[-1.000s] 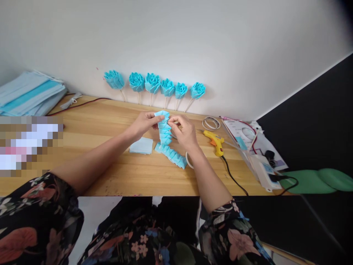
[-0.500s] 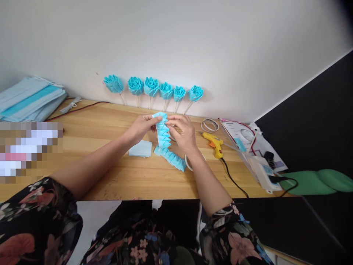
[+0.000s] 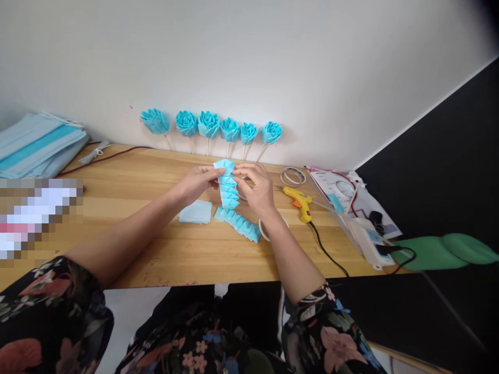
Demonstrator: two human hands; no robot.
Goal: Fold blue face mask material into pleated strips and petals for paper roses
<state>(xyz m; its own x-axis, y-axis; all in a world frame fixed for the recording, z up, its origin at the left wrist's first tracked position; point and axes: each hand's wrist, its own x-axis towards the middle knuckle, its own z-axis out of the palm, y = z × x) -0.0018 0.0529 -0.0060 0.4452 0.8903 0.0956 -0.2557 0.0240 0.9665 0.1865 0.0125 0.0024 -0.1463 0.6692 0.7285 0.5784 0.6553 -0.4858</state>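
Observation:
A light-blue strip with pleated, pointed folds (image 3: 228, 193) hangs upright between my hands, over the table. My left hand (image 3: 197, 183) pinches its upper left edge, thumb on the front. On the other side, the bent fingers of my right hand (image 3: 255, 187) are closed on the strip's right edge near the top. Just below lies a second pleated blue strip (image 3: 238, 224), slanting down to the right on the wood. A small stack of pale-blue squares (image 3: 195, 212) rests below my left hand. Beside my right wrist is a white ring (image 3: 265, 231), partly covered by the arm.
Several blue flowers on sticks (image 3: 209, 124) lean against the wall. To the right are a yellow glue gun (image 3: 299, 202) with a black cord, ring rolls (image 3: 293, 176), papers (image 3: 329, 186) and a white power strip (image 3: 368, 241). Face masks (image 3: 42, 145) are piled at the left.
The whole view has shifted slightly, with the wall objects appearing a little further left and lower. Both hands keep their hold on the pleated strip, nearly unmoved.

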